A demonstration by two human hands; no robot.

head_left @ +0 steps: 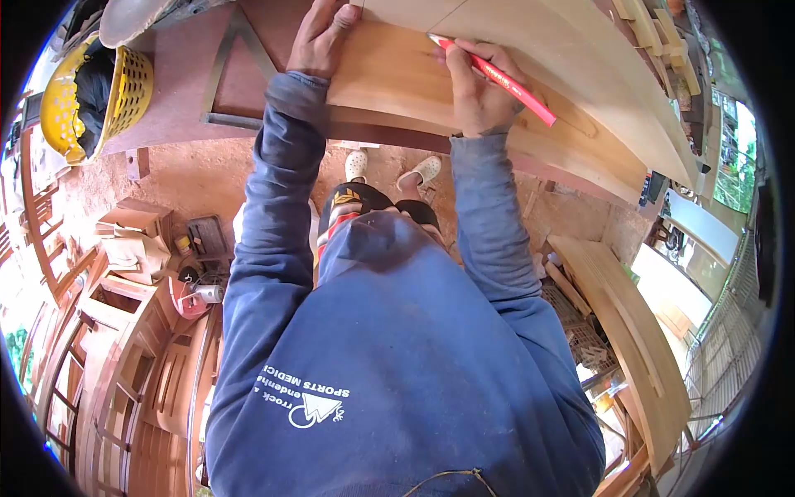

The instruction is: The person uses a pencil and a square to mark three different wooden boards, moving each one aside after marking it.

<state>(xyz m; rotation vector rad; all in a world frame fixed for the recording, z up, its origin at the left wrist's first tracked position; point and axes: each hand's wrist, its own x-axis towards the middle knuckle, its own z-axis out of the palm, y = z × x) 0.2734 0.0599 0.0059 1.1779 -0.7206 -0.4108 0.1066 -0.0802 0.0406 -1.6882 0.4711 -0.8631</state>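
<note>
My right hand (480,87) is closed around a red carpenter's pencil (513,85), its pale tip touching the wood near a dark line. Below that tip lies a yellowish wooden board (389,70), and a paler curved board (571,58) rests over its far side. At the boards' left end, my left hand (319,41) grips with the thumb on the wood; its fingertips are partly cut off by the top of the view. A triangular metal frame or square (222,70) lies on the brown tabletop (178,83), left of my left hand.
A yellow perforated basket (137,87) with dark cloth stands at the table's left. Wooden offcuts (654,33) lie at the upper right. Long planks (625,323) lean at my right. Cardboard boxes (137,236) and wooden furniture (116,364) stand at my left.
</note>
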